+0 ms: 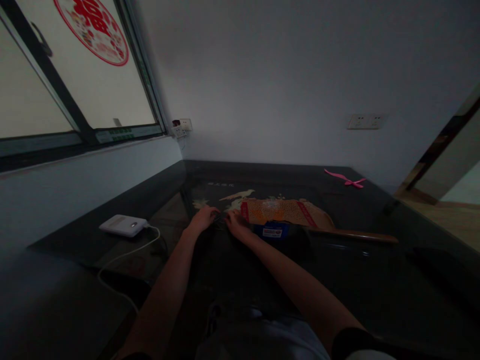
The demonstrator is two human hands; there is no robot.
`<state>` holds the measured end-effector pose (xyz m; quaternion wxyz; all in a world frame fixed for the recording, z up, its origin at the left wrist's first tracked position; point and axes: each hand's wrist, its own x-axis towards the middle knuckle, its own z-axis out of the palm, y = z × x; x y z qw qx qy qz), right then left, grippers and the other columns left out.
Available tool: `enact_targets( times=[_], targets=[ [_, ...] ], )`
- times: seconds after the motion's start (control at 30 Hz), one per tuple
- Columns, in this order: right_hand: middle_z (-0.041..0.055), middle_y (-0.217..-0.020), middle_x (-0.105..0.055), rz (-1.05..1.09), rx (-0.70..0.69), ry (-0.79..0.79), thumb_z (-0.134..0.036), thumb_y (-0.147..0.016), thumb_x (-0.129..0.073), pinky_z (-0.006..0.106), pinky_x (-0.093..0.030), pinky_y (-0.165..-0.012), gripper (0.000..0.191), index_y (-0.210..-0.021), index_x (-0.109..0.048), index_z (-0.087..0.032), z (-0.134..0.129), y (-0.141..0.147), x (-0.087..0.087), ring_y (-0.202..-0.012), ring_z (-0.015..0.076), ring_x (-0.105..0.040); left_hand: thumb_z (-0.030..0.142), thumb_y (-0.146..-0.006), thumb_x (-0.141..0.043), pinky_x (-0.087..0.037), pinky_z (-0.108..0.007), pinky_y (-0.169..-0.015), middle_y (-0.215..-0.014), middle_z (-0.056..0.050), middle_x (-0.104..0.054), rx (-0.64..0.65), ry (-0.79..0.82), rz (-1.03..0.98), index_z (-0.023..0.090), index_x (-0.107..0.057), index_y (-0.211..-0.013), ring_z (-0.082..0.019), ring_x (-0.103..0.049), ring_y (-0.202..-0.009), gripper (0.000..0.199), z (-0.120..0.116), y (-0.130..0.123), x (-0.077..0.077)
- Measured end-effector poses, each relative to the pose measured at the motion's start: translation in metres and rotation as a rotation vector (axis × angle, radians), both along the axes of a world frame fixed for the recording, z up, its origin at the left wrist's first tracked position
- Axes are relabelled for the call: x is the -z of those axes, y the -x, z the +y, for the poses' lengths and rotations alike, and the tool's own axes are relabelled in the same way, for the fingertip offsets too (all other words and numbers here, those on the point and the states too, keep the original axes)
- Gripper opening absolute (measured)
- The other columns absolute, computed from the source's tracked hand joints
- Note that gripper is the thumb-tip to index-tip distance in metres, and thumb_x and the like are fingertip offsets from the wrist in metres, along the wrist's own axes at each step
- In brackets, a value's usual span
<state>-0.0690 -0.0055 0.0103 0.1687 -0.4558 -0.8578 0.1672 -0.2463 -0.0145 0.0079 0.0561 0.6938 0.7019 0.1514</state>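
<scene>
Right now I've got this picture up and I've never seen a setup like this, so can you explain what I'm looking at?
There is no machine here: just a person with two bare hands. The one picture comes from a camera worn on that person's head, looking forward and down. The left hand and right hand are close together over a dark table. Whether the fingers hold something small is too dim to tell. Just beyond the right hand is a tan patterned piece with red bands; near it are a blue patch and a brown stick. On the left lies a white device with a white cable; toward the far right, a pink ribbon.
</scene>
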Motion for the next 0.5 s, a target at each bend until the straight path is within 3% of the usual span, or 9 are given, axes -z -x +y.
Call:
enact_targets(
  times=[0.2,0.5],
  targets=[
    [0.0068,-0.113,-0.053,0.022,-0.037,-0.009,-0.019,-0.089,-0.040,0.026,-0.040,-0.079,0.021,-0.103,-0.056,-0.020,-0.005,-0.005,0.002,-0.098,0.0156,-0.052,0.012,-0.076,-0.051,-0.044,-0.023,-0.076,-0.093,-0.006,-0.065,-0.020,0.000,0.029,0.018,-0.064,-0.096,-0.015,-0.059,-0.086,0.024,-0.001,0.001,-0.003],
    [0.0062,-0.110,-0.055,0.056,-0.055,-0.053,-0.020,-0.089,-0.042,0.025,-0.040,-0.082,0.022,-0.107,-0.054,-0.018,-0.019,-0.011,-0.010,-0.100,0.0152,-0.051,0.010,-0.072,-0.051,-0.044,-0.025,-0.077,-0.095,-0.007,-0.064,-0.294,0.022,0.057,0.017,-0.062,-0.090,-0.018,-0.059,-0.090,0.022,-0.004,0.003,-0.007]
  ],
)
